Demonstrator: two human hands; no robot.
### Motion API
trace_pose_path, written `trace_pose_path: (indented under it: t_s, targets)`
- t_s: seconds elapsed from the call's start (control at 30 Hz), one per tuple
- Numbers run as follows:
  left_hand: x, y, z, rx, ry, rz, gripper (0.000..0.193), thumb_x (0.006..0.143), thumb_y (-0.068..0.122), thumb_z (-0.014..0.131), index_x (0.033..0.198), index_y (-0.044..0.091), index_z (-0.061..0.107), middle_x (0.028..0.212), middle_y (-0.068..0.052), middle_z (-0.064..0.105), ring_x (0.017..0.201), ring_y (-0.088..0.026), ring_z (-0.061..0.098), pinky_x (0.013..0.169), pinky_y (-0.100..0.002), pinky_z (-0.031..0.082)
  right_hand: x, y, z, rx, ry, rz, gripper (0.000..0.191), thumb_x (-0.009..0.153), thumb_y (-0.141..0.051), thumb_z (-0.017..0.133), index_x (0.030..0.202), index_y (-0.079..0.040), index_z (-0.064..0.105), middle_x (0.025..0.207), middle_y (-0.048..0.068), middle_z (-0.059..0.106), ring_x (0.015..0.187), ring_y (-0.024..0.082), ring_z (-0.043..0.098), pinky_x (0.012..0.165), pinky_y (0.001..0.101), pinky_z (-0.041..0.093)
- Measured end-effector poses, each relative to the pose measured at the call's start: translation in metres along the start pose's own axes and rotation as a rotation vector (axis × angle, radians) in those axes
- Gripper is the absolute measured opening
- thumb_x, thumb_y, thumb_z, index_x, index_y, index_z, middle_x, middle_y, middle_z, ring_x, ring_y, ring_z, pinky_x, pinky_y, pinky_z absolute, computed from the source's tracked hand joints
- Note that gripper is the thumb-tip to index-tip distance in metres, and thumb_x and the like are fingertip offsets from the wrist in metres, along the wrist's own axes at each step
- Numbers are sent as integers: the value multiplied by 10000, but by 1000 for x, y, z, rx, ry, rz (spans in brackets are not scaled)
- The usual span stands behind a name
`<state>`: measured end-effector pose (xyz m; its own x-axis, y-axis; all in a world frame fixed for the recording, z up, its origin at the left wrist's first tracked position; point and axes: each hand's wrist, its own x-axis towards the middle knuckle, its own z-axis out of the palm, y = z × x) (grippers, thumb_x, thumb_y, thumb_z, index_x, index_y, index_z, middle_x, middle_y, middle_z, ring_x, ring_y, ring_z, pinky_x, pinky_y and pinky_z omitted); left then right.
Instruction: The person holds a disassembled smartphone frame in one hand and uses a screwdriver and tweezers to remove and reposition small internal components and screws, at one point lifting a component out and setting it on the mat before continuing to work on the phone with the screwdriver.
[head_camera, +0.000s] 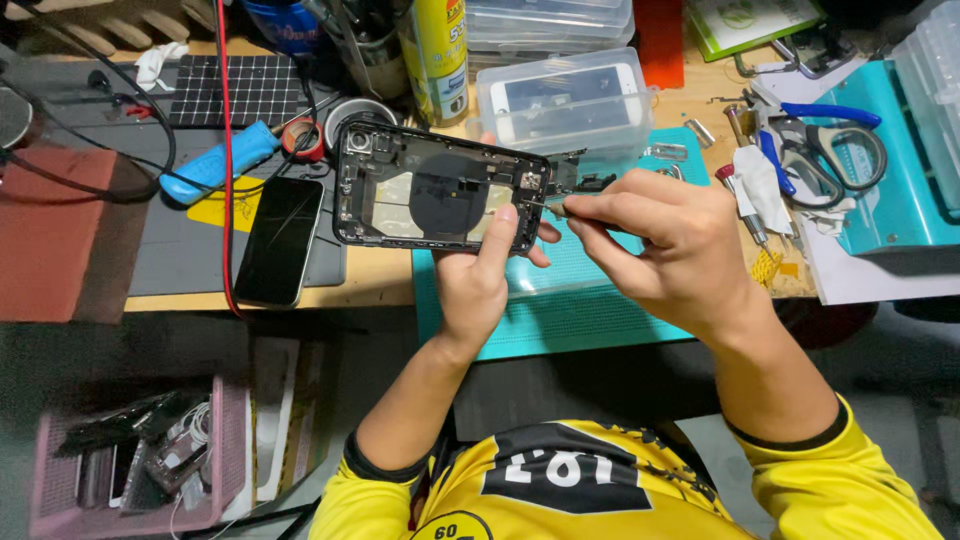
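My left hand holds an opened phone housing from below, its inner side up, with a round dark coil in the middle and a camera hole at the left end. The thumb lies across its lower right edge. My right hand pinches thin metal tweezers. Their tip touches a small part at the housing's right end, where a loose flex cable sticks out. Both hands hover over a teal cutting mat.
A separate dark phone lies screen-up on a grey mat at left. Behind are a clear plastic box with a white phone front, a yellow spray can, a blue tool, tape rolls, scissors and pliers. A pink basket sits on the floor.
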<state>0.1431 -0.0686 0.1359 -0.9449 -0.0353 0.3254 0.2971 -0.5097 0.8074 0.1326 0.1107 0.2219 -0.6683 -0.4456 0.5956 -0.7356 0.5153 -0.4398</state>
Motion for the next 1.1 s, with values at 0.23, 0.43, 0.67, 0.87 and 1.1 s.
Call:
trace_pose_path:
  t_s: [0.23, 0.43, 0.67, 0.87, 1.1]
  targets:
    - [-5, -21, -1, 217, 53, 32, 292, 1120, 106, 489, 1362, -43, 555, 1065, -114, 717, 886, -174, 714, 695, -294, 612, -2, 3, 0, -58, -33, 18, 112, 905, -43, 778, 1017, -32, 773, 818, 90, 690, 667, 203, 663, 601, 306, 497]
    - [-4, -24, 2, 356, 84, 42, 222, 1097, 112, 506, 1178, -48, 637, 991, -101, 718, 842, -147, 717, 667, -285, 619, 4, 19, 3, 30, -125, 231, 122, 889, -115, 766, 950, -10, 778, 709, 105, 698, 541, 160, 624, 522, 289, 478]
    - [-2, -27, 5, 431, 132, 22, 204, 1081, 109, 510, 1082, -47, 640, 907, -104, 728, 747, -150, 724, 616, -284, 623, 4, 31, 11, 107, -183, 327, 130, 890, -117, 746, 943, -1, 772, 628, 105, 660, 513, 152, 590, 505, 291, 457]
    - [-1, -25, 4, 482, 145, 66, 225, 1088, 115, 507, 1035, -52, 649, 882, -104, 729, 744, -152, 740, 605, -285, 620, 2, 32, 14, 102, -84, 97, 119, 872, -54, 779, 986, -22, 774, 761, 92, 660, 595, 171, 610, 542, 291, 437]
    - [1, -20, 7, 460, 137, 17, 218, 1085, 114, 502, 1075, -49, 646, 913, -100, 741, 698, -148, 726, 610, -281, 598, 1, 28, 12, 74, -135, 209, 120, 861, -70, 792, 968, -22, 766, 737, 77, 675, 549, 137, 601, 518, 276, 449]
